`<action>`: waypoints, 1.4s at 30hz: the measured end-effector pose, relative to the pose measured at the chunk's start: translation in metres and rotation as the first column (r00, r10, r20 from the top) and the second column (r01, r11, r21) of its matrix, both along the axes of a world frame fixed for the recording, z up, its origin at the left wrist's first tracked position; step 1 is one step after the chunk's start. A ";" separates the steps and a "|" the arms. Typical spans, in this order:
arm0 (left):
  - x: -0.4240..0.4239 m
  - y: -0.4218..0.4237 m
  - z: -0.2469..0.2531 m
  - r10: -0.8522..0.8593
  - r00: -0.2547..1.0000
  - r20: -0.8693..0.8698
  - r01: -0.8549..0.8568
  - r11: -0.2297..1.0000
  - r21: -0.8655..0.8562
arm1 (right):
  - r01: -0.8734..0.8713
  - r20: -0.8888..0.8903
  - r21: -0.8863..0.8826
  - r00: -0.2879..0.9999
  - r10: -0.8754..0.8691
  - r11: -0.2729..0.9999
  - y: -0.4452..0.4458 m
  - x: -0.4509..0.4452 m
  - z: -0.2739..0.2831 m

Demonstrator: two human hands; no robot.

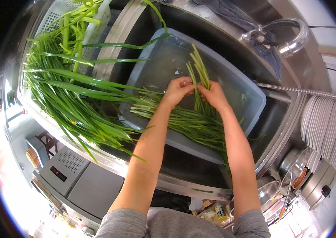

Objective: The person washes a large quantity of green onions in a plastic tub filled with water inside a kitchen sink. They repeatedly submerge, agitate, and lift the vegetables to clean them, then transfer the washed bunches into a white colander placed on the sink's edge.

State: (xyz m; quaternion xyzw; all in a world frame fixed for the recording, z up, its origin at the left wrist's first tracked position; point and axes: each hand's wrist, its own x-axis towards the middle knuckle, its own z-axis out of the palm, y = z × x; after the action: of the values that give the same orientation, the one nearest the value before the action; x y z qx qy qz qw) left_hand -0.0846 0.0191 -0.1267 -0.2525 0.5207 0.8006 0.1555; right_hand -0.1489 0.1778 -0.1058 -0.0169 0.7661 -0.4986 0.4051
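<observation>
Over a blue-grey plastic tub [255, 102] of water, my left hand [181, 90] pinches a few thin green stems between thumb and fingers. Close beside it, my right hand [214, 96] grips a thicker bunch of chive-like stems [199, 64], whose pale cut ends point away from me. The lower parts of both bunches hang down between my hands. Below my forearms, a larger heap of the same stems [186, 122] lies along the near side of the tub, its pale ends to the left. My right forearm hides part of that heap.
The tub sits inside a dark sink basin [183, 17]. Long green leaves [64, 83] spill from a white perforated basket [96, 32] towards the tub. A chrome faucet [300, 35], a metal hose [305, 90] and stacked plates [322, 128] stand at the right.
</observation>
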 end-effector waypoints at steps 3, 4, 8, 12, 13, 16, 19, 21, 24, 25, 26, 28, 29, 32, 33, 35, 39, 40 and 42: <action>0.003 -0.001 -0.011 -0.023 1.000 -0.006 0.022 0.999 -0.039 | -0.010 0.015 0.006 1.000 0.010 1.000 -0.001 0.000 0.005; 0.004 0.000 -0.012 -0.030 1.000 -0.010 0.029 0.999 -0.044 | -0.012 0.021 0.007 1.000 0.012 1.000 -0.001 0.000 0.005; 0.004 0.002 -0.013 -0.047 0.999 0.010 0.047 0.999 -0.013 | -0.002 0.045 0.002 0.999 0.002 1.000 0.002 -0.001 0.002; 0.002 0.003 0.006 -0.016 0.998 0.065 0.006 0.990 0.142 | -0.030 0.017 0.011 0.999 0.030 0.999 0.000 0.001 0.006; 0.004 0.002 0.001 0.000 0.999 0.039 -0.007 0.985 0.171 | -0.046 0.002 0.013 0.999 0.046 0.999 -0.001 0.002 0.008; 0.005 0.002 -0.004 0.029 1.000 0.002 -0.029 0.975 0.221 | -0.156 -0.220 -0.125 0.967 0.126 0.980 0.002 0.005 0.004; 0.005 0.001 -0.001 0.000 1.000 0.011 -0.002 0.986 0.165 | -0.153 -0.087 -0.054 0.985 0.148 0.987 0.005 0.001 0.005; 0.005 0.001 -0.003 -0.054 0.998 -0.024 0.056 0.993 0.107 | -0.164 -0.068 -0.010 0.984 0.163 0.986 0.004 -0.001 0.007; 0.005 0.001 0.002 -0.146 0.989 -0.034 0.146 0.989 -0.009 | -0.176 -0.068 0.016 0.982 0.177 0.984 0.005 -0.001 0.009; 0.005 0.001 0.001 -0.164 0.986 -0.033 0.163 0.986 -0.036 | -0.180 -0.073 0.017 0.981 0.181 0.983 0.005 0.000 0.009; 0.005 0.001 0.001 -0.182 0.983 -0.032 0.180 0.982 -0.062 | -0.190 -0.060 -0.003 0.980 0.189 0.982 0.006 -0.001 0.008; 0.004 0.001 0.001 -0.213 0.976 -0.048 0.209 0.975 -0.081 | -0.206 -0.034 -0.041 0.978 0.205 0.978 0.008 -0.003 0.008; 0.003 0.001 0.001 -0.226 0.972 -0.066 0.221 0.972 -0.075 | -0.192 0.019 -0.050 0.981 0.193 0.980 0.009 -0.005 0.008; 0.004 0.003 0.000 -0.235 0.968 -0.084 0.231 0.971 -0.055 | -0.163 0.136 -0.045 0.976 0.168 0.986 0.008 -0.010 0.011; 0.004 0.004 0.000 -0.233 0.969 -0.087 0.229 0.972 -0.048 | -0.161 0.143 -0.023 0.976 0.163 0.987 0.010 -0.012 0.010; 0.005 0.006 -0.006 -0.240 0.962 -0.129 0.229 0.969 -0.093 | -0.144 0.141 -0.006 0.980 0.143 0.990 0.013 -0.014 0.006; 0.002 0.005 -0.006 -0.322 0.943 -0.083 0.286 0.912 -0.292 | -0.135 0.123 0.011 0.983 0.133 0.991 0.016 -0.015 0.003; 0.001 0.006 -0.003 -0.308 0.949 -0.062 0.280 0.918 -0.280 | -0.145 0.120 0.027 0.983 0.141 0.989 0.016 -0.016 0.005; 0.000 0.007 0.005 -0.278 0.960 -0.017 0.264 0.929 -0.257 | -0.147 0.102 0.064 0.985 0.140 0.987 0.015 -0.016 0.007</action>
State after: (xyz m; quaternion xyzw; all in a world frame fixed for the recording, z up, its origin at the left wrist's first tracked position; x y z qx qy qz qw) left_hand -0.0848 0.0263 -0.1219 -0.1745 0.6522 0.7049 0.2172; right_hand -0.1646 0.1930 -0.0989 -0.0332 0.7598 -0.4406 0.4769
